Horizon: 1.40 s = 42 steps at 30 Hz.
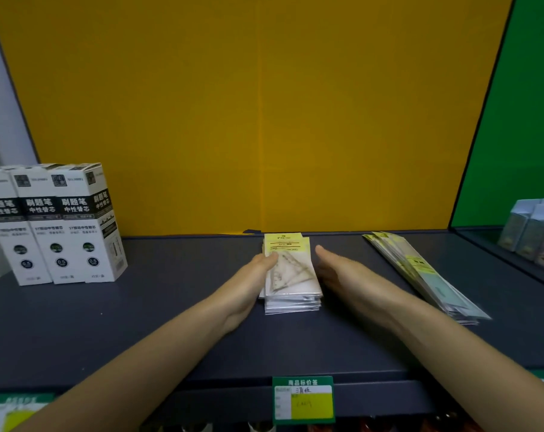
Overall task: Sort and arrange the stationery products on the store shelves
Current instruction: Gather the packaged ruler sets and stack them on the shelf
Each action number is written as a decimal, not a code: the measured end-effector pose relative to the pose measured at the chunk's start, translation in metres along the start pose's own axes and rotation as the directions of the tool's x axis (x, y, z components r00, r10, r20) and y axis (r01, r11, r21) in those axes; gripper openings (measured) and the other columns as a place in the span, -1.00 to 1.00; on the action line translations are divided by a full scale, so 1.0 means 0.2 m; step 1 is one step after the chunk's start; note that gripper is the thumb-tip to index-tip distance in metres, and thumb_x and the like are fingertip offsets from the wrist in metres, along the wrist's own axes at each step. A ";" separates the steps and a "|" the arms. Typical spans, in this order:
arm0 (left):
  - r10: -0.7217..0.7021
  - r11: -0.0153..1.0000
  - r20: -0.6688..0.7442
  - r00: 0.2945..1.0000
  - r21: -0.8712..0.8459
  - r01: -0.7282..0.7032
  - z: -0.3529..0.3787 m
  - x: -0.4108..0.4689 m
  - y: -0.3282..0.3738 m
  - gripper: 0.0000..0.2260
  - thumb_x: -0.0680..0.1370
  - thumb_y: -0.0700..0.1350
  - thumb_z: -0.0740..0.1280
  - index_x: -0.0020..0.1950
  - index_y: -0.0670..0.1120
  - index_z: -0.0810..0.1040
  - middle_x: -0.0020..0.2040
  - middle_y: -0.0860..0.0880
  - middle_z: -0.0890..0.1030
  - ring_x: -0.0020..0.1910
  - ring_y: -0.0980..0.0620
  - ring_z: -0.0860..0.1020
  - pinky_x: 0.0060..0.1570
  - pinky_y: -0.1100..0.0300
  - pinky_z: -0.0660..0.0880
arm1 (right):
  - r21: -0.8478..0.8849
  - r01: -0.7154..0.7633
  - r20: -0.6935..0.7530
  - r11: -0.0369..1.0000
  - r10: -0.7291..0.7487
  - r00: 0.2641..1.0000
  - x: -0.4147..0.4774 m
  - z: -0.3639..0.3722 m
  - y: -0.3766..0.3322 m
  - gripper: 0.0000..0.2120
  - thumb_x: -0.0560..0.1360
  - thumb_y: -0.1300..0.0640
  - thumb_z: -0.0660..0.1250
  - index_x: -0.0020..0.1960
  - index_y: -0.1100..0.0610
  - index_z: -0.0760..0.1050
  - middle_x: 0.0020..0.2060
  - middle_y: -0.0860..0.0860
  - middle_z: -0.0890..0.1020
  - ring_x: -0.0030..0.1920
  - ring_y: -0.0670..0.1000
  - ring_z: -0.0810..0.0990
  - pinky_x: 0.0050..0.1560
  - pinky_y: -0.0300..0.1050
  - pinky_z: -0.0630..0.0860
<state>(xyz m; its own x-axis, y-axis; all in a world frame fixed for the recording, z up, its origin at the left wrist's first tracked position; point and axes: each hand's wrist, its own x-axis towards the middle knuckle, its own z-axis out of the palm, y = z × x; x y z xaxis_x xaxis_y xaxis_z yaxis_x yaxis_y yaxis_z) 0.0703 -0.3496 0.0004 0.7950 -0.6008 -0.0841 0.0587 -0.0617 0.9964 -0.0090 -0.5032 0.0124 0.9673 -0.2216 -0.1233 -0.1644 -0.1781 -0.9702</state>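
A stack of clear packets with set-square triangles and yellow header cards [291, 272] lies in the middle of the dark shelf [171, 307]. My left hand [255, 272] rests flat against the stack's left side, its thumb on the top packet. My right hand [336, 269] is held flat just right of the stack, fingers straight, a small gap between palm and packets. Neither hand grips anything.
Three white pen-refill boxes [58, 226] stand at the left. A fanned pile of long ruler packets [420, 272] lies at the right. Pastel boxes [532, 232] stand beyond the green divider. A green price tag [303, 399] hangs on the shelf's front edge. A yellow back panel [264, 120] closes the rear.
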 end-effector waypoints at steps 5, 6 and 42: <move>-0.014 1.000 0.075 0.997 -0.016 0.016 0.07 -0.03 -0.06 -0.35 0.39 0.33 0.21 0.43 0.15 0.20 0.51 0.11 0.18 0.45 0.10 0.25 0.49 0.02 0.10 | 0.121 0.025 0.148 0.992 -0.042 0.988 -0.03 0.10 0.05 -0.34 0.39 -0.41 0.12 0.37 -0.09 0.36 0.37 -0.12 0.44 0.39 -0.11 0.37 0.47 -0.05 0.14; -0.011 0.999 0.069 0.998 -0.043 0.014 0.06 -0.03 -0.06 -0.38 0.42 0.31 0.21 0.42 0.12 0.24 0.46 0.08 0.32 0.41 0.08 0.33 0.47 0.02 0.14 | 0.130 0.017 0.142 0.991 -0.036 0.989 -0.03 0.10 0.03 -0.40 0.42 -0.39 0.10 0.32 -0.09 0.43 0.32 -0.12 0.50 0.36 -0.09 0.41 0.47 -0.05 0.15; -0.021 0.982 -0.095 0.995 0.183 0.038 1.14 0.27 0.15 -0.49 0.61 0.03 0.03 0.50 -0.13 0.04 0.50 -0.09 0.20 0.46 -0.11 0.23 0.43 0.02 0.20 | 0.016 -0.040 -0.103 0.999 0.041 0.994 -0.15 -0.82 0.08 -0.64 0.61 0.05 0.04 0.29 0.18 0.43 0.26 0.04 0.52 0.11 -0.01 0.51 0.27 -0.11 0.34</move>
<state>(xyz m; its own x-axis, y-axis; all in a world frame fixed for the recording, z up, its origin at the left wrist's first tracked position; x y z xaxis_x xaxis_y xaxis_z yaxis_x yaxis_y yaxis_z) -0.0215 -0.5654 0.0219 0.8473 -0.5209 -0.1033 -0.0224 -0.2293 0.9731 -0.0718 -0.6572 0.0356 0.9346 -0.3266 -0.1411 -0.2000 -0.1541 -0.9676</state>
